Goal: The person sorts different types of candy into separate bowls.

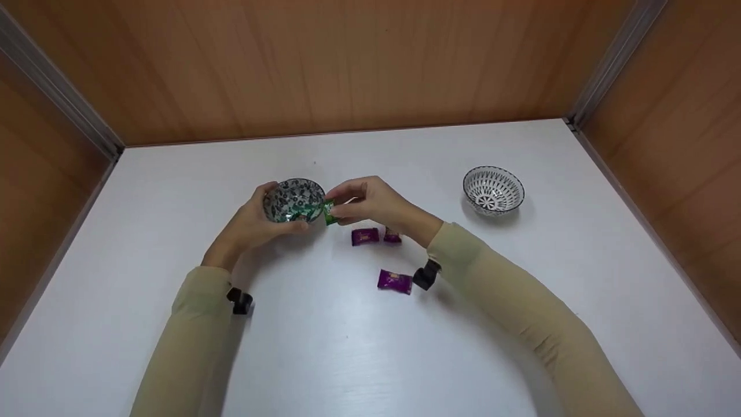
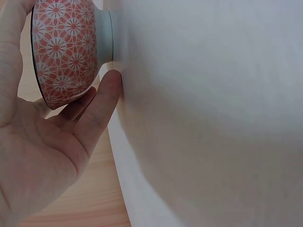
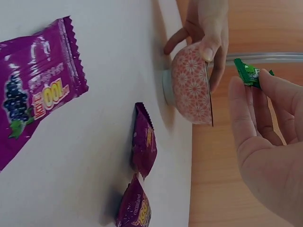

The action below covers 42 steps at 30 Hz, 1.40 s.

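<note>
A small bowl [image 1: 294, 197], dark floral inside and red with white flowers outside, sits on the white table with green-wrapped candy inside. My left hand [image 1: 252, 223] holds it by the side, thumb at the near rim and fingers round the far side. In the left wrist view the bowl's foot [image 2: 105, 35] meets the tabletop. My right hand [image 1: 370, 202] pinches a green-wrapped candy [image 3: 251, 74] between thumb and fingers, just right of the bowl's rim. Three purple-wrapped candies lie near the right forearm: one candy [image 1: 365, 236], another [image 1: 392, 235] partly behind the wrist, and a nearer one [image 1: 395, 281].
A second bowl [image 1: 493, 191], white with a black pattern inside, stands at the right of the white table [image 1: 324, 347]. Wooden panels [image 1: 347, 69] enclose the back and both sides. A black wrist camera [image 1: 427, 274] hangs close to the nearest purple candy.
</note>
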Available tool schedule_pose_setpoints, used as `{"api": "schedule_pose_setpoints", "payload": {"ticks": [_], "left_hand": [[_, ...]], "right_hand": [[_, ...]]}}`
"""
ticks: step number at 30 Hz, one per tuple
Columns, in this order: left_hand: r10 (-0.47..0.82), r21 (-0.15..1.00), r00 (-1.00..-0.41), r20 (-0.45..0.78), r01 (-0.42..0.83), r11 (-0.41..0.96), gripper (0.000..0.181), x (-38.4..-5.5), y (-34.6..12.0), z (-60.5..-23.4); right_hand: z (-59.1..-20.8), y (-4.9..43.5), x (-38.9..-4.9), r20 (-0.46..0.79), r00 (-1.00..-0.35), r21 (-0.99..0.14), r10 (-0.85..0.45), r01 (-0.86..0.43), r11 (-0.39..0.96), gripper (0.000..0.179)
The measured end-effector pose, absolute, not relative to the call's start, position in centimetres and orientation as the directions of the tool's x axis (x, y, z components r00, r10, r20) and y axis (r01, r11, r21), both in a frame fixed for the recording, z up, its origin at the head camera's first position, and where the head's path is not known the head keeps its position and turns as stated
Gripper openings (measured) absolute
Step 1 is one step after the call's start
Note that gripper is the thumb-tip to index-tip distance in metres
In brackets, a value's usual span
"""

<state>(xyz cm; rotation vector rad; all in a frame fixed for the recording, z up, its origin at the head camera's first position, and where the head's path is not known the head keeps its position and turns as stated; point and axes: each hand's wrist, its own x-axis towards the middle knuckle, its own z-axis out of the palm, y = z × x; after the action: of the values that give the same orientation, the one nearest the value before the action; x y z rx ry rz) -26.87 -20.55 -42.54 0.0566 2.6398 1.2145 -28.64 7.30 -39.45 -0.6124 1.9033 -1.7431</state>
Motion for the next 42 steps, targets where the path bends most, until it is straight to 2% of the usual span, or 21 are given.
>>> {"api": "schedule_pose_setpoints", "payload": {"ticks": [20, 25, 30, 35, 42], "left_hand": [[0.156, 0.755, -0.975, -0.156, -0.016, 0.656, 0.129, -27.1, -20.6, -42.8], [0.156, 0.758, -0.976, -0.151, -0.013, 0.652, 0.127, -27.0, -20.6, -42.8], [0.153, 0.757, -0.977, -0.146, -0.011, 0.653, 0.127, -27.1, -20.7, -42.8], [0.151, 0.758, -0.977, -0.152, -0.017, 0.652, 0.128, -27.0, -20.7, -42.8], [0.152, 0.763, -0.976, -0.155, -0.02, 0.646, 0.128, -27.1, -20.6, -42.8]], "right_hand": [[-41.2, 3.5, -29.3, -0.148, -0.879, -0.989, -0.454, 0.136, 0.059, 0.03], [-41.4, 2.9, -29.2, -0.174, -0.881, -0.982, -0.44, 0.19, 0.008, 0.032], [-41.5, 3.0, -29.0, -0.18, -0.861, -0.967, -0.475, 0.243, -0.073, 0.045], [-41.6, 3.4, -28.9, -0.175, -0.831, -0.964, -0.528, 0.254, -0.081, 0.053], [-41.6, 3.6, -28.8, -0.183, -0.817, -0.959, -0.547, 0.27, -0.083, 0.054]]}}
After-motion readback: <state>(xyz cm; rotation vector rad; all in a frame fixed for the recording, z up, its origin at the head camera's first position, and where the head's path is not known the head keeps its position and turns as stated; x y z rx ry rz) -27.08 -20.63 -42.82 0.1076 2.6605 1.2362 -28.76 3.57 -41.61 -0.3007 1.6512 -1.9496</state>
